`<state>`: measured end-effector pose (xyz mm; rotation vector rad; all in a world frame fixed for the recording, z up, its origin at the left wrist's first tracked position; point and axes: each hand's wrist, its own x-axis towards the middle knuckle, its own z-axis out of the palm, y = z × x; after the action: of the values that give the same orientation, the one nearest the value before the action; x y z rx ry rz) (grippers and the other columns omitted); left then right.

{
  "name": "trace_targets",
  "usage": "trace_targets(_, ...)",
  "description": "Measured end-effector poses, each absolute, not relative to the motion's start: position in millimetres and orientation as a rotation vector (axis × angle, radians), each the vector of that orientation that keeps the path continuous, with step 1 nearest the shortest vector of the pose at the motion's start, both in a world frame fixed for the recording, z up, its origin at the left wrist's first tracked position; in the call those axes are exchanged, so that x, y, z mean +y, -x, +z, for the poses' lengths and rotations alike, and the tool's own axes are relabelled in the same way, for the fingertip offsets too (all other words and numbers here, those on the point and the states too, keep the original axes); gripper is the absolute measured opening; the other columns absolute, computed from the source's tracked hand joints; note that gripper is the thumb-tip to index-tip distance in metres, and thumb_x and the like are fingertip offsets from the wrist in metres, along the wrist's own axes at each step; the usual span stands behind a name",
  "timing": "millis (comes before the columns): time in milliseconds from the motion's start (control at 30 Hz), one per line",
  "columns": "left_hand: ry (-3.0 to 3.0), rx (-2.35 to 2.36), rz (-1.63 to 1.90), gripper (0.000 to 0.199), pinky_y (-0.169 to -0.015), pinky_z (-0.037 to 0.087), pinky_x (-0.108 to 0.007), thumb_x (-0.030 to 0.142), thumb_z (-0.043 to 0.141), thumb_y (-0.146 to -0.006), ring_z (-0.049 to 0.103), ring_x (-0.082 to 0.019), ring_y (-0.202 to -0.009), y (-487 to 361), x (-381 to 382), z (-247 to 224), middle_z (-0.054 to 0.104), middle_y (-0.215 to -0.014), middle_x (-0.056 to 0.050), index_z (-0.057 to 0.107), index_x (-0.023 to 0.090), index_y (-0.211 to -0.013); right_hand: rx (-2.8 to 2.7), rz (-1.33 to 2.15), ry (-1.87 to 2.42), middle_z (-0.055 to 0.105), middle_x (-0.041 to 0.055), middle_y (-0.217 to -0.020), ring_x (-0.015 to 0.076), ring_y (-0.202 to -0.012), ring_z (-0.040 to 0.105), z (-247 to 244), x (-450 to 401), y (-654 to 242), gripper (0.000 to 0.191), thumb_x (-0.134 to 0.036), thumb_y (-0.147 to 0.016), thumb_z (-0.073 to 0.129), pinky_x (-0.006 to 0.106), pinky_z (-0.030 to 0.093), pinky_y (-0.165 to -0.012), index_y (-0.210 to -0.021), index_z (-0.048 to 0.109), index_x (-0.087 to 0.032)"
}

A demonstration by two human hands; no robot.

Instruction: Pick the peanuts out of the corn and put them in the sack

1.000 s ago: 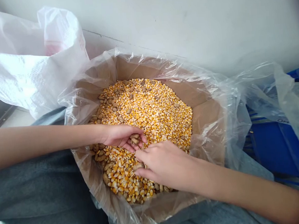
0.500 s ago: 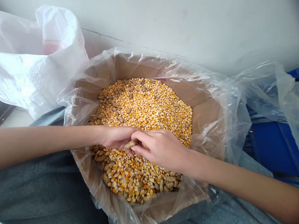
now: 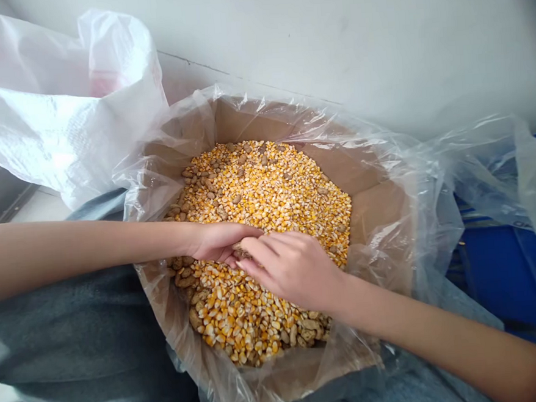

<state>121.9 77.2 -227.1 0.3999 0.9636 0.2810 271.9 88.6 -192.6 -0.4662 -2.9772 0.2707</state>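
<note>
- my left hand (image 3: 218, 241) is curled and closed, it holds a peanut in shell (image 3: 241, 250) and only the small end of it shows.
- my right hand (image 3: 293, 269) is half closed, its fingers (image 3: 266, 245) press on this peanut from above, and the two hands touch.
- both hands are over a heap of yellow corn kernels (image 3: 268, 207), with peanuts (image 3: 186, 280) mixed in it.
- the heap lies inside a cardboard box (image 3: 379, 208) with a clear plastic liner (image 3: 416, 215) folded over the rim.
- the box sits against my grey trousers (image 3: 61, 326).
- a white woven sack (image 3: 55, 112) is on the left side, a blue crate (image 3: 498, 277) on the right side, and a white wall (image 3: 330, 37) behind.
</note>
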Motion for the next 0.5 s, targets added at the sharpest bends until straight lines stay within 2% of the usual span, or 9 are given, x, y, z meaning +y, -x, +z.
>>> trace_targets(200,-0.389,0.974,0.285,0.025,-0.046,0.029,-0.019,0.039,0.046,-0.071,0.041,-0.007,-0.053,-121,79,-224,0.049,-0.059,0.002,0.053,0.015,-0.072,-3.031,0.464,-0.024,0.053,0.0028,-0.077,0.0156,-0.073,0.046,-197,57,-255,0.022,-0.022,-0.083,0.033,0.029,0.034,-0.063,-0.093,0.051,-0.016)
trace_targets(367,-0.428,0.988,0.265,0.028,-0.043,0.024,-0.019,0.039,0.043,-0.072,0.039,-0.007,-0.051,-121,79,-224,0.049,-0.061,0.001,0.054,0.014,-0.073,-3.042,0.746,0.119,0.052,0.0047,-0.085,0.0178,-0.081,0.044,-210,38,-244,0.025,-0.032,-0.08,0.04,0.03,0.038,-0.068,-0.095,0.052,-0.016)
trace_targets(500,-0.432,0.97,0.257,0.029,-0.044,0.025,-0.02,0.04,0.043,-0.072,0.039,-0.007,-0.051,-121,79,-226,0.049,-0.062,0.001,0.055,0.015,-0.073,-3.023,0.918,0.241,0.051,0.0045,-0.085,0.0175,-0.082,0.044,-217,30,-240,0.024,-0.032,-0.077,0.045,0.029,0.04,-0.067,-0.095,0.052,-0.017)
